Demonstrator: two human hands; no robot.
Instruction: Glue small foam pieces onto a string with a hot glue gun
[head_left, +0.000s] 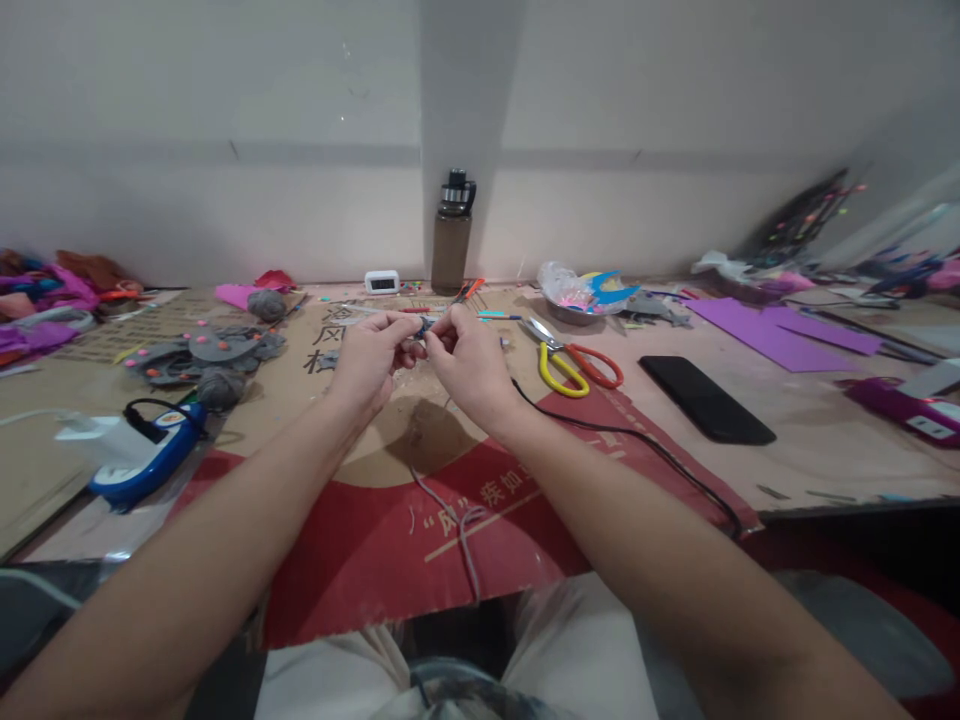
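Note:
Above the cardboard mat, my left hand (379, 355) and my right hand (466, 358) meet with bent, closed fingers. Between their fingertips they pinch a small dark grey-blue piece (424, 328), mostly hidden and too small to name. Below the hands, a strand of grey yarn (463, 540) runs over the red part of the mat (337, 560) towards my lap. Scissors (559, 358) with one yellow and one red handle lie open just right of my right hand. A small grey scrap (322, 360) lies left of my left hand.
A bottle (450, 245) and a small white digital clock (382, 282) stand by the wall. Grey felt pieces with pins (202, 350) and a blue power strip (150, 462) are left. A phone (705, 398), purple sheets (772, 335), a black cable (637, 433) and a bowl (576, 310) lie right.

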